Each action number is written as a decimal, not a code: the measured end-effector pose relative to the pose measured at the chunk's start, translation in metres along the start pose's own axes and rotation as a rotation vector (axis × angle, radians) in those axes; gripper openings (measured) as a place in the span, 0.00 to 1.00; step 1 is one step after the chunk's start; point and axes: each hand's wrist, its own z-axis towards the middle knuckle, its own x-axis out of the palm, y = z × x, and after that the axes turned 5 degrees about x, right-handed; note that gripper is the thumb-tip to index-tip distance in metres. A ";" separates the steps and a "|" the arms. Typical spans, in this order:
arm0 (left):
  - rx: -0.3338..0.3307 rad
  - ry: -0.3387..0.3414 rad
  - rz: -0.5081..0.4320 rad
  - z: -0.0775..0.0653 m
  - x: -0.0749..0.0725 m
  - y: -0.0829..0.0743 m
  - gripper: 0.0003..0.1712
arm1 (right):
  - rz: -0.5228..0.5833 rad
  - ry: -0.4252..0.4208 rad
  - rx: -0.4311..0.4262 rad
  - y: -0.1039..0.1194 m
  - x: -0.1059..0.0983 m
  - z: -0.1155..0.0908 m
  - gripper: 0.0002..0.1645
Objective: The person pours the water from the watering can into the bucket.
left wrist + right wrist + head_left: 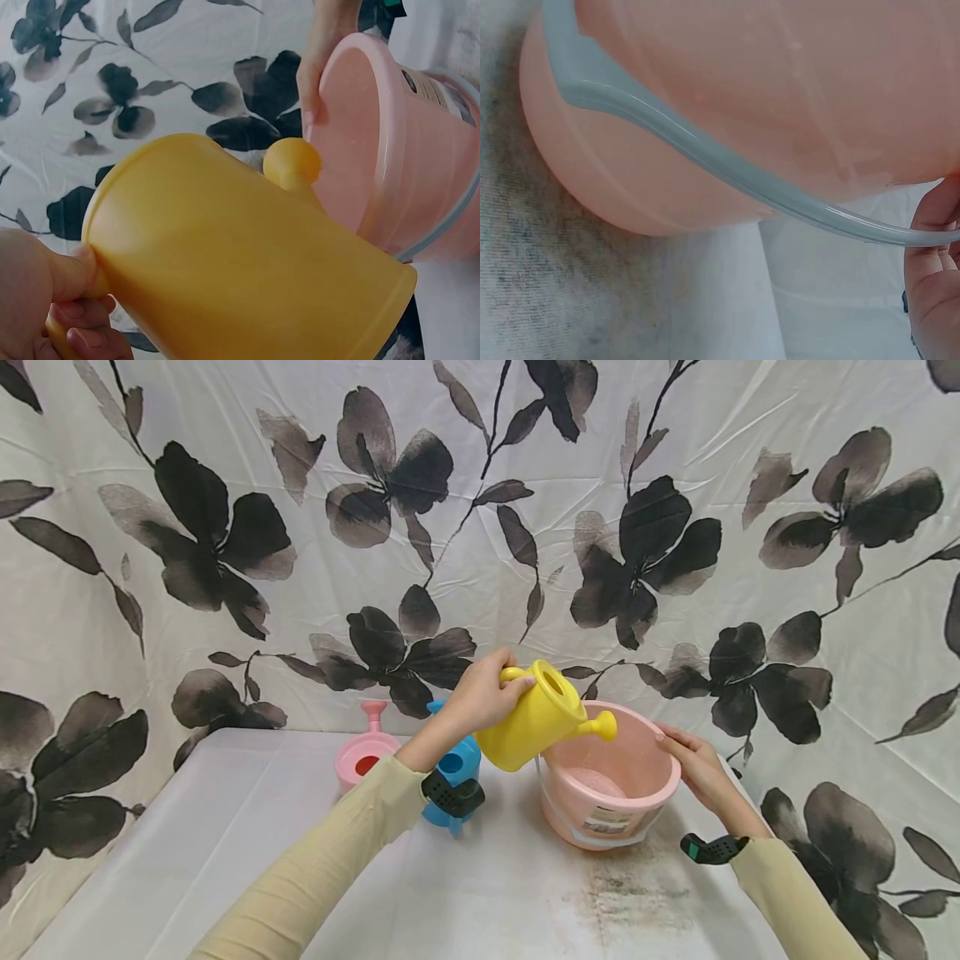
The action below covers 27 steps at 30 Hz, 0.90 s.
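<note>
1. White table (247, 827) — a dark, speckled stain (637, 897) marks its surface toward the right front.
2. Pink watering can (369, 744) on the table's far side, flared spout pointing away, opening red inside.
3. Blue watering can (468, 755) just right of it — partly hidden.
4. Creased pale cloth (525, 485) behind, printed with black and grey-brown flowers.

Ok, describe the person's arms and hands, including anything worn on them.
The left hand and right hand are bare, without gloves. Long pale-yellow sleeves cover the forearms. Each wrist wears a black perforated strap; the right one shows a small green patch.
</note>
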 end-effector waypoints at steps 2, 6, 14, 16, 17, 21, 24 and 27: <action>-0.003 0.000 -0.001 0.000 0.000 0.000 0.13 | 0.002 0.001 -0.001 0.000 0.000 0.000 0.40; -0.012 0.002 -0.003 0.001 0.001 0.000 0.13 | 0.000 0.000 0.002 0.000 0.000 0.001 0.40; -0.008 0.000 -0.009 0.002 0.002 0.002 0.13 | -0.014 -0.006 0.017 0.000 0.001 0.001 0.40; -0.004 -0.002 -0.011 0.002 0.003 0.003 0.13 | -0.015 -0.005 0.015 0.001 0.001 0.001 0.40; -0.003 -0.002 -0.014 0.002 0.003 0.003 0.13 | -0.017 -0.005 0.014 0.001 0.001 0.001 0.40; -0.011 -0.005 -0.024 0.002 0.004 0.005 0.13 | -0.013 -0.003 0.010 0.001 0.001 0.001 0.40; -0.023 -0.007 -0.026 0.002 0.005 0.006 0.13 | -0.001 0.000 0.005 0.001 0.000 0.002 0.40; -0.029 -0.010 -0.024 0.002 0.005 0.007 0.13 | 0.017 0.002 0.000 0.000 0.000 0.002 0.40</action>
